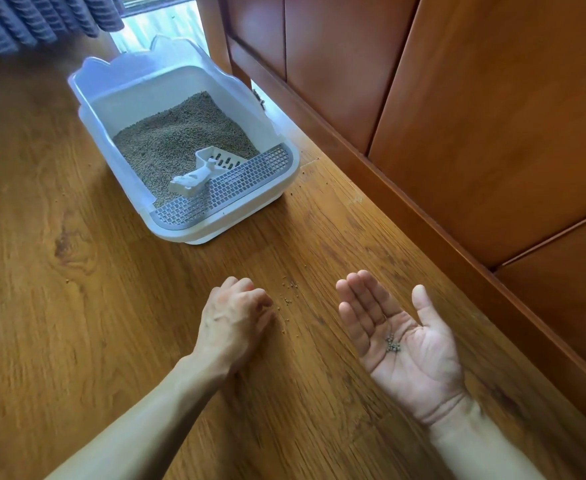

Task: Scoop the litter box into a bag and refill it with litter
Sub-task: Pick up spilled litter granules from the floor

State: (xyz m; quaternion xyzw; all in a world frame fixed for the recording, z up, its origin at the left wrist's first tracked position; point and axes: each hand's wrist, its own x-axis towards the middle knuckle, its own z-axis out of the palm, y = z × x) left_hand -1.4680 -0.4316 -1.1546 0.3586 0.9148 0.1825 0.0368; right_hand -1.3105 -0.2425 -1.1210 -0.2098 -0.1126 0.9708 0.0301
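Note:
A white litter box (286, 188) with a grey grid step stands on the wooden floor ahead, filled with brown litter (177, 133). A white scoop (203, 173) lies on the litter near the box's front right corner. My right hand (400, 344) is held palm up over the floor, fingers spread, with a small heap of litter pellets (392, 345) resting in the palm. My left hand (234, 318) is palm down on the floor with its fingers curled, beside loose pellets (290, 297) scattered on the boards. No bag is in view.
A tall wooden cabinet (458, 109) runs along the right side, close to the box. A grey striped curtain (32, 19) hangs at the top left by a bright window. More stray pellets (307, 168) lie on the floor beside the box.

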